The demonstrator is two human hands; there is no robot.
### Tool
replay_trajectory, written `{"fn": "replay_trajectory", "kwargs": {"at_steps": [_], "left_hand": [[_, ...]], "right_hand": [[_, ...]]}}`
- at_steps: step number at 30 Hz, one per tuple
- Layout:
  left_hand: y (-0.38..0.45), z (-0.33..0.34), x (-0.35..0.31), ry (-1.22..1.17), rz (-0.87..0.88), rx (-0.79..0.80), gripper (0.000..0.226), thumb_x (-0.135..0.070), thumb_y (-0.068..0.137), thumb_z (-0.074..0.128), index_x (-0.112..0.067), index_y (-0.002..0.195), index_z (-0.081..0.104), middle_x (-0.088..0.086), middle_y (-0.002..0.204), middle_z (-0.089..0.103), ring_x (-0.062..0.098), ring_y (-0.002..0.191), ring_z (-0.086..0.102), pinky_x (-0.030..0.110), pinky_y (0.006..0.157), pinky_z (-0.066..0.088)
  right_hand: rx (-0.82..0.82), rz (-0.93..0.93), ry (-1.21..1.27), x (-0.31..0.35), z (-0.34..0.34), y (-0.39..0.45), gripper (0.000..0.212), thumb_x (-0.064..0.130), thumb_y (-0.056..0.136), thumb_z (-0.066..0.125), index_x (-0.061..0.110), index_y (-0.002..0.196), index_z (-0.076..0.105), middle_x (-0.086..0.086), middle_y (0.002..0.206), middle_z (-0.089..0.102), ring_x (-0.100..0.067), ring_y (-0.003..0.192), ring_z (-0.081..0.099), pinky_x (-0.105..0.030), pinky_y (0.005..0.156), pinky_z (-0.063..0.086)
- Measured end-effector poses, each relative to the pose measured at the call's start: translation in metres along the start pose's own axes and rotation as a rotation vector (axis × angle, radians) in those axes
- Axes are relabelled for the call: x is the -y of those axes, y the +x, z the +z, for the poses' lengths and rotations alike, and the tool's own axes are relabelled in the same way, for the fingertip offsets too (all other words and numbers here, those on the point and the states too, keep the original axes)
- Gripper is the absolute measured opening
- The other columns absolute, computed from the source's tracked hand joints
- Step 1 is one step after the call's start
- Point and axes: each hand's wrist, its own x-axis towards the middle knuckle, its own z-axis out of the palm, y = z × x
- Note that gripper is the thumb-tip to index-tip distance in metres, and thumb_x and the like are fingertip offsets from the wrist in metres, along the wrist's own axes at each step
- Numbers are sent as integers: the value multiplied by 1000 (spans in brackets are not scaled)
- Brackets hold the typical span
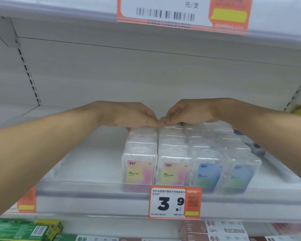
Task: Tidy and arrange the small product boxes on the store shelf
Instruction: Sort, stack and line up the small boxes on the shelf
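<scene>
Head view: both hands reach over a block of small clear product boxes (181,153) standing on a white store shelf (87,164). The boxes stand in four columns running front to back; the two left front boxes carry pink-and-yellow labels (139,172), the two right front ones blue labels (209,174). The rows further back are glare and clear plastic, and their count is hard to make out.

The left hand (129,115) lies palm down at the back of the left columns, fingers bent down behind the rearmost boxes. The right hand (188,112) mirrors it over the right columns. The fingertips of the two hands meet at the middle. The fingers' ends are hidden behind the boxes, so whether either hand truly grips a box or only presses against the back row cannot be told.

A clear rail (94,186) along the shelf front blurs the lower parts of the front boxes. A price tag (175,202) reading 3.9 hangs on it. Another tag (181,11) on the shelf above is cut off by the top edge. Below, green cartons (24,230) and reddish-brown boxes (191,228) are cut off by the frame. A dark item (255,146) at the right of the block is partly hidden by the right forearm and unclear.
</scene>
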Motion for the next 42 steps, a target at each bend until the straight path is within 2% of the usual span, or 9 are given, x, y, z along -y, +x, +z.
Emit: {"fn": "replay_trajectory", "kwargs": {"at_steps": [8, 15, 19, 23, 28, 32, 35, 39, 42], "left_hand": [[7, 0, -11, 42, 5, -112, 50, -72, 83, 48, -30, 95, 73, -11, 103, 69, 9, 102, 61, 30, 102, 43], [16, 10, -17, 202, 39, -59, 37, -55, 93, 44, -24, 82, 62, -6, 77, 57, 18, 78, 55, 35, 89, 48], [14, 10, -21, 254, 27, -30, 39, -51, 97, 38, -20, 92, 61, -5, 87, 60, 17, 88, 56, 37, 97, 44], [12, 10, -27, 237, -3, -16, 46, -61, 95, 32, -24, 92, 60, -7, 100, 63, 15, 103, 57, 37, 103, 40], [6, 14, -38, 148, 29, -154, 46, -67, 91, 33, -28, 88, 57, -9, 89, 57, 9, 85, 54, 29, 90, 43], [-5, 14, -42, 197, -38, -229, 52, -65, 93, 31, -27, 118, 56, -9, 119, 56, 16, 117, 51, 32, 103, 36], [-15, 17, -35, 111, -157, -244, 51, -62, 93, 39, -24, 124, 55, -7, 120, 55, 18, 111, 53, 29, 90, 38], [-28, 25, -25, -61, -223, -240, 37, -51, 93, 52, -19, 110, 62, -2, 96, 59, 17, 80, 55, 26, 64, 44], [-30, 34, -21, -176, -232, -266, 37, -48, 91, 57, -18, 113, 63, -1, 112, 59, 21, 104, 55, 37, 97, 46]], "right_hand": [[-158, 115, 24, -14, -12, -25, 54, 64, 95, 36, 26, 111, 70, 9, 109, 71, -13, 106, 64, -36, 99, 50], [-181, 90, -33, -41, 5, -51, 56, 66, 90, 46, 16, 92, 70, -4, 89, 70, -19, 86, 65, -28, 90, 47], [-210, 82, -76, -39, 9, -48, 54, 63, 93, 43, 15, 90, 68, 5, 79, 61, -8, 72, 56, -23, 74, 42], [-242, 104, -24, -40, 5, -56, 44, 68, 92, 39, 32, 90, 64, 17, 92, 62, -2, 87, 57, -25, 87, 41], [-460, 239, 77, -56, -2, -79, 46, 65, 95, 35, 33, 118, 57, 12, 110, 58, -10, 94, 55, -27, 87, 42], [-377, 416, 430, -69, 12, -89, 48, 57, 99, 40, 25, 131, 54, -1, 117, 60, -23, 98, 56, -28, 68, 48], [-384, 410, 513, -76, 23, -91, 47, 54, 99, 42, 24, 133, 53, -4, 128, 60, -29, 122, 56, -36, 90, 46], [-424, 405, 593, -78, 33, -90, 41, 56, 98, 43, 28, 127, 53, 9, 128, 55, -18, 107, 53, -27, 74, 46], [-428, 411, 799, -86, 39, -86, 56, 62, 90, 54, 21, 127, 61, 2, 124, 67, -20, 110, 63, -37, 98, 49]]}}
